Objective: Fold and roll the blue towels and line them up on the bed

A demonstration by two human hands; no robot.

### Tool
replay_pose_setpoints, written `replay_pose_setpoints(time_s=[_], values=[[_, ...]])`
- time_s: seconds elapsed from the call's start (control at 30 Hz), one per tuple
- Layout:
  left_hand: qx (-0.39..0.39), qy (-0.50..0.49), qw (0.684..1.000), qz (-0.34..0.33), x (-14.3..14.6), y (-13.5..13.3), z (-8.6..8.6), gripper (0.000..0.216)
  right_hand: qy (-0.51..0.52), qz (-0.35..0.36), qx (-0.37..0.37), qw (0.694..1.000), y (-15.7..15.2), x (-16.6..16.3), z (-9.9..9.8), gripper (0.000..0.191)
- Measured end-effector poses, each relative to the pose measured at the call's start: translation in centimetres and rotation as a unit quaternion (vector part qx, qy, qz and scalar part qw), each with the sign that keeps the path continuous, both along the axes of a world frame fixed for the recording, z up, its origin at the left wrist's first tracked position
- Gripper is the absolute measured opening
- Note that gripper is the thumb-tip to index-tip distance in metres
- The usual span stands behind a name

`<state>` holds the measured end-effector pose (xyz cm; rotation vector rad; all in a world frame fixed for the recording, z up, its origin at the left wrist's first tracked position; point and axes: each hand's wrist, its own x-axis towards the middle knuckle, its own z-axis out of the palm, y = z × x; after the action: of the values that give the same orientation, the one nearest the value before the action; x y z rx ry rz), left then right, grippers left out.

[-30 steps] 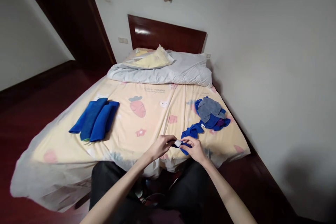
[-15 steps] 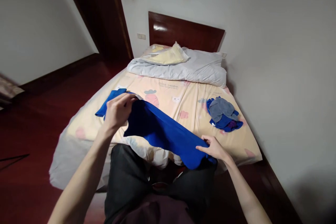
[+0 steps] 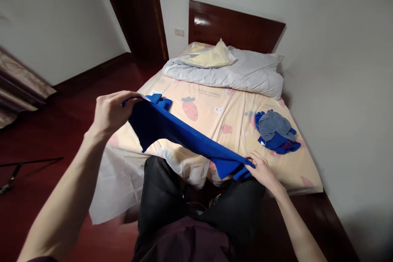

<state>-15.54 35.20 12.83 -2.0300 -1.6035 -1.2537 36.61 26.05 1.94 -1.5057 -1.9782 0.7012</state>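
Note:
A blue cloth (image 3: 190, 135), looking like a towel, is stretched between my two hands above the near end of the bed. My left hand (image 3: 113, 110) pinches its upper left corner, held higher. Lower down, my right hand (image 3: 260, 168) grips the other end, where some of the fabric hangs in folds. The cloth's upper edge runs straight between the hands and its lower edge sags. Behind it, partly hidden, folded blue cloth (image 3: 161, 101) lies on the bed's left side. To the right rests a crumpled pile of blue cloths with a grey cloth (image 3: 274, 126) on top.
The bed (image 3: 236, 106) has a patterned sheet, with a grey quilt (image 3: 245, 77) and a pale yellow pillow (image 3: 211, 57) near the headboard (image 3: 233, 24). A wall stands close on the right. A dark thin stand leg (image 3: 27, 161) is on the floor at left.
My left hand has moved left and up, drawing the blue cloth out tauter. The right hand now grips the cloth's end more closely. The view has shifted slightly left and down.

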Motion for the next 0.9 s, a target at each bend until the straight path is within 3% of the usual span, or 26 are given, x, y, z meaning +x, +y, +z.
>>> replay_pose_setpoints(time_s=[0.07, 0.17, 0.3, 0.47, 0.6, 0.77, 0.9], values=[[-0.004, 0.000, 1.000, 0.008, -1.0, -0.3, 0.0, 0.040, -0.007, 0.004, -0.020, 1.000, 0.1, 0.0, 0.5, 0.013], [-0.026, 0.009, 1.000, 0.014, -2.9, -1.1, -0.3, 0.046, -0.020, 0.039, -0.116, 0.992, -0.1, 0.6, 1.3, 0.028], [-0.112, 0.038, 0.993, -0.014, -5.6, -1.9, -1.4, 0.056, -0.051, 0.091, -0.218, 0.970, -0.7, 1.8, 3.0, 0.032], [-0.263, 0.079, 0.961, 0.019, -7.6, -0.5, -2.5, 0.051, -0.092, 0.101, -0.224, 0.965, 0.0, 3.5, 4.3, 0.032], [-0.297, 0.094, 0.949, 0.038, -6.9, 1.2, -1.9, 0.039, -0.107, 0.069, -0.173, 0.977, 2.5, 5.2, 4.5, 0.038], [-0.206, 0.026, 0.978, 0.013, -4.6, 1.1, -0.8, 0.040, -0.117, -0.083, -0.004, 0.990, 4.9, 7.7, 4.9, 0.040], [-0.194, -0.027, 0.979, 0.052, -3.5, 0.2, -0.9, 0.041, -0.143, -0.119, 0.109, 0.976, 4.3, 9.6, 4.4, 0.038]])
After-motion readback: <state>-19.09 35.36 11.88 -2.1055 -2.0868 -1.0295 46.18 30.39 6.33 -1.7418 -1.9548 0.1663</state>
